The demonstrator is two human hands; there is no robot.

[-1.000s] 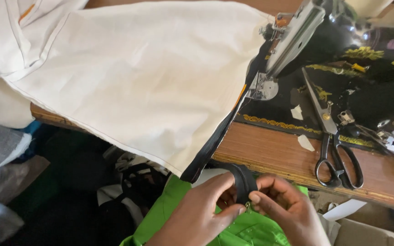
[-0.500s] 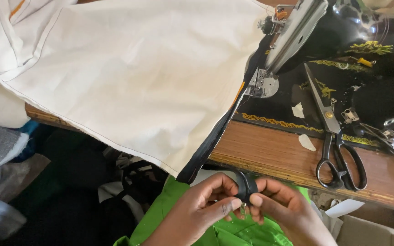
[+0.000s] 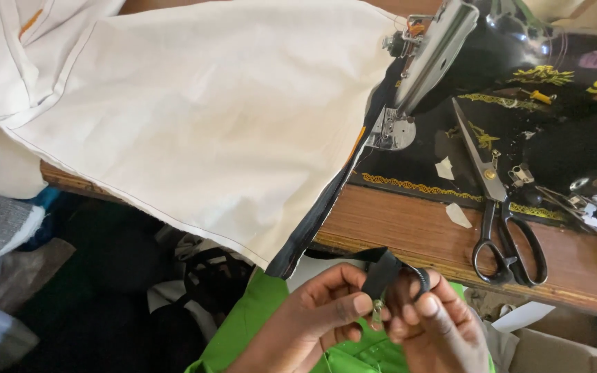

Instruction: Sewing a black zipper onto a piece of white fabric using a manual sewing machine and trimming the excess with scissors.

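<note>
The cream fabric is draped over the wooden table, unchanged from a second ago. The black zipper has been lifted slightly; it is pinched by the left hand, its slider gripped by the right hand.

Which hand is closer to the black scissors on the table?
The right hand. It is just below the scissors, near the handle loops. The left hand is farther left; both pinch the black zipper.
</note>
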